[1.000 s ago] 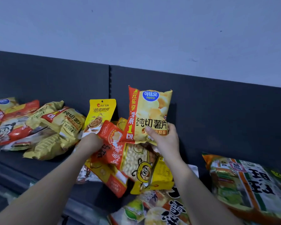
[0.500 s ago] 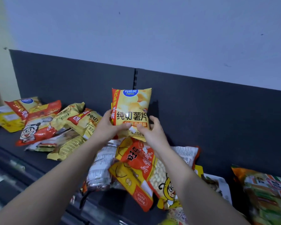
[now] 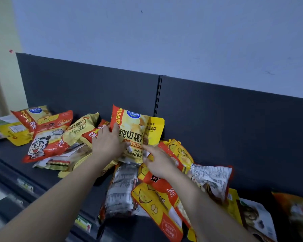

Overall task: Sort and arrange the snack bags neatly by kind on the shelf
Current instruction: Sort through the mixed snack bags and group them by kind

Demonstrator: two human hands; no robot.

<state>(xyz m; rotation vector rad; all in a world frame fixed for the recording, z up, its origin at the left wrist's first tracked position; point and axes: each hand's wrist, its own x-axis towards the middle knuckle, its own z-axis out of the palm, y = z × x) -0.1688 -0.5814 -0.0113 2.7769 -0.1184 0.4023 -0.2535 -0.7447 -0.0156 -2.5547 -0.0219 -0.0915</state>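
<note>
Chip bag (image 3: 131,131): left hand (image 3: 108,144) is gripping its left edge; right hand (image 3: 156,162), relaxed and unclenched, is touching its lower corner.

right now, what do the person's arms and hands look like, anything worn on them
The left forearm and right forearm are bare, no sleeve in view. The left hand and right hand are ungloved; no ring, watch or bracelet shows.

My head carries the single wide-angle camera, which looks forward and down along both my forearms (image 3: 51,199) onto the dark grey metal shelf (image 3: 5,152) and its upright dark back panel (image 3: 234,119). It sits close: my left hand (image 3: 110,142), gripping the yellow-and-red foil crisp bag (image 3: 133,135), and my right hand (image 3: 157,161) lie mid-frame, while the pale blue-grey wall (image 3: 164,41) fills the upper third.
</note>
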